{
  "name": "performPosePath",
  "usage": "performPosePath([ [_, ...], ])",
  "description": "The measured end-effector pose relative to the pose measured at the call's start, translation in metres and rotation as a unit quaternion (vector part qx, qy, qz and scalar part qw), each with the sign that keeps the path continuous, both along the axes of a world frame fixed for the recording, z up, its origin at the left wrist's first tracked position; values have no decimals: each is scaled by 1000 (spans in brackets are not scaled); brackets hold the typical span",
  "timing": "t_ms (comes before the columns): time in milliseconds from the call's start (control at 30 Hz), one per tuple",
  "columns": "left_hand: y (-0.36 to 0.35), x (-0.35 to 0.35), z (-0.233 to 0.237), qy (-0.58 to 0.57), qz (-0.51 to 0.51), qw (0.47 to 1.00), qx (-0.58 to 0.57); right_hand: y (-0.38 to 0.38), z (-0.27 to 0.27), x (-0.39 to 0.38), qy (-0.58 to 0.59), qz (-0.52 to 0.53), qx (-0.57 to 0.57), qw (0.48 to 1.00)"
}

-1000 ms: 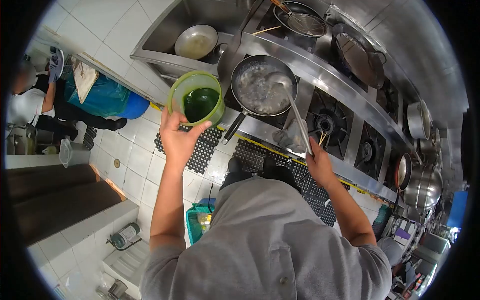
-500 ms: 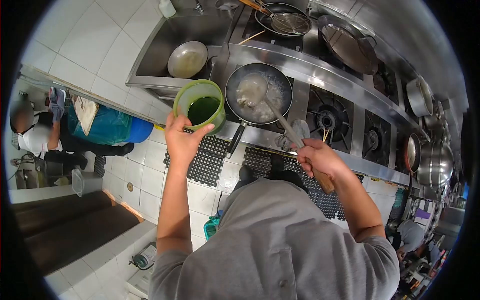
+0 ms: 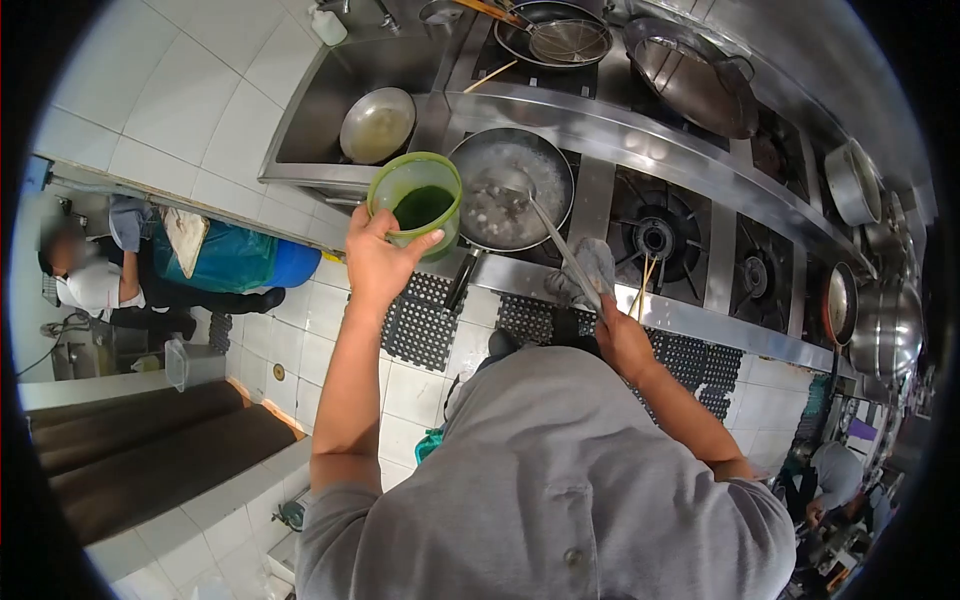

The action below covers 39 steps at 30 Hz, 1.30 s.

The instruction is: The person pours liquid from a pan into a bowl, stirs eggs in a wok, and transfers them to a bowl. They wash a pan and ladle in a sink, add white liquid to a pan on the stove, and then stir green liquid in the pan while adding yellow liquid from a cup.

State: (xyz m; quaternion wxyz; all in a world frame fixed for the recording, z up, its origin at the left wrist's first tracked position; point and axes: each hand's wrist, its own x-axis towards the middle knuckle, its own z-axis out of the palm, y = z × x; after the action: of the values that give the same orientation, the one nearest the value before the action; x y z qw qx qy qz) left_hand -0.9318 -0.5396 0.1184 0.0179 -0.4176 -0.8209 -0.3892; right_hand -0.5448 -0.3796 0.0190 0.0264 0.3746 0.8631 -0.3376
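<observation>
My left hand [image 3: 380, 258] grips the side of a green plastic container [image 3: 405, 178] with dark green liquid inside, tilted slightly at the frying pan's left edge. My right hand [image 3: 625, 340] is closed around the handle of a metal ladle [image 3: 563, 248]. The ladle's bowl sits in the cloudy, pale, bubbling liquid of the black frying pan [image 3: 568, 203]. That pan rests on the stove, its black handle [image 3: 462, 280] pointing toward me. A grey cloth [image 3: 592, 268] lies on the stove's front edge beside the ladle's shaft.
Thin wooden sticks [image 3: 645, 285] stick out near a bare burner [image 3: 653, 238]. A metal pan [image 3: 378, 125] sits in the sink. Along the back are a strainer [image 3: 570, 40] and a wok [image 3: 695, 85]. One person [image 3: 95, 285] is at far left, another [image 3: 835, 475] at lower right.
The ladle's bowl, full and raised over the pan before, is now down in the liquid. My right hand has shifted lower and slightly left. The container has moved slightly right, overlapping the pan's edge.
</observation>
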Motion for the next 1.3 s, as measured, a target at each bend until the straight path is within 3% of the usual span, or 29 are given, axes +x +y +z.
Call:
performPosePath([
  [100, 13, 5, 8, 24, -5, 999, -47, 2, 19, 1, 8, -22, -33, 999],
  [167, 21, 9, 13, 42, -10, 995, -94, 16, 64, -4, 58, -8, -89, 994],
  [233, 31, 11, 14, 54, -21, 991, -119, 31, 67, -1, 140, 7, -150, 979],
  [333, 48, 13, 20, 79, -46, 981, -169, 47, 121, -10, 105, -100, -465, 873],
  [467, 67, 18, 35, 89, -74, 959, -259, 61, 136, -6, 140, -137, -557, 807],
  [967, 107, 23, 41, 142, -135, 896, -398, 79, 125, -1, 144, -144, -609, 767],
  [1300, 121, 22, 39, 143, -164, 884, -414, 81, 119, -9, 144, -173, -655, 721],
])
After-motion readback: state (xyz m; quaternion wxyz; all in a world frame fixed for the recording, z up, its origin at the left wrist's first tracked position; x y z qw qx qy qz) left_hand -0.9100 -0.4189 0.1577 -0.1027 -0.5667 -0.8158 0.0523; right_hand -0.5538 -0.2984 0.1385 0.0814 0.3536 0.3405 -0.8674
